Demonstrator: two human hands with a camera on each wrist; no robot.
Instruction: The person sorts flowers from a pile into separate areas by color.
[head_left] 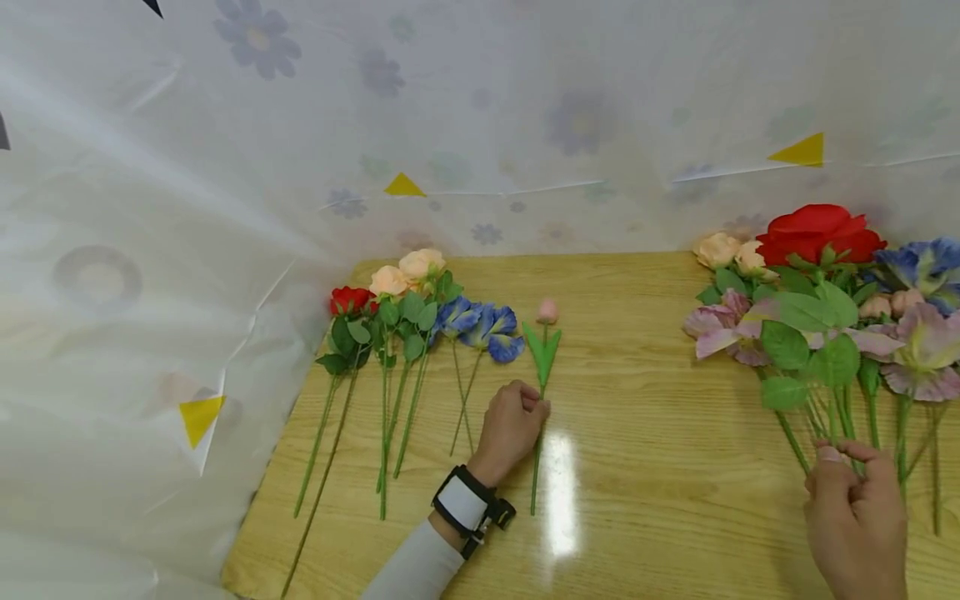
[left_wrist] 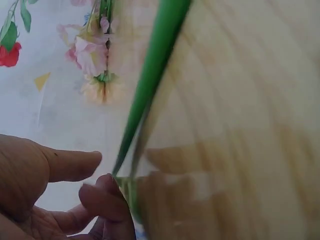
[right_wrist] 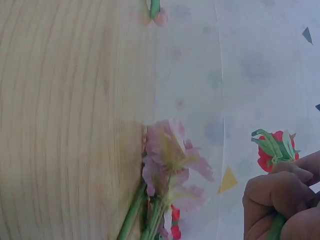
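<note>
"The right hand (head_left: 855, 508), what has it got?"

"The stem of the big rose (head_left: 821, 235). The fingers curl round that stem in the right wrist view."

"And the left hand (head_left: 512, 427)?"

"Low over the counter (head_left: 637, 467), thumb and fingertips a little apart, a narrow gap between them."

"Now the rest, biggest first."

"The pale sheet (head_left: 525, 100) rises behind the counter and along its left side, with faded flower prints and yellow triangles (head_left: 802, 152) on it. The counter is wood-grained, with a bright glare near the middle."

"What lies on it?"

"To the right, a crowded group: lilac irises (head_left: 926, 350), peach roses (head_left: 716, 250), a blue iris (head_left: 930, 271) and pink buds (head_left: 906, 302). The big rose overlaps them in the head view, its leaves hanging in front."

"And to the left?"

"A spread row, stems towards the person: a small rose (head_left: 351, 300), red, at the far left, then pale roses (head_left: 405, 271), then blue irises (head_left: 491, 332)."

"Smallest?"

"The tulip (head_left: 543, 375), pink with green leaves. It lies alone, right of that row, its stem at the left hand's fingertips; whether they touch, I can't tell."
</note>
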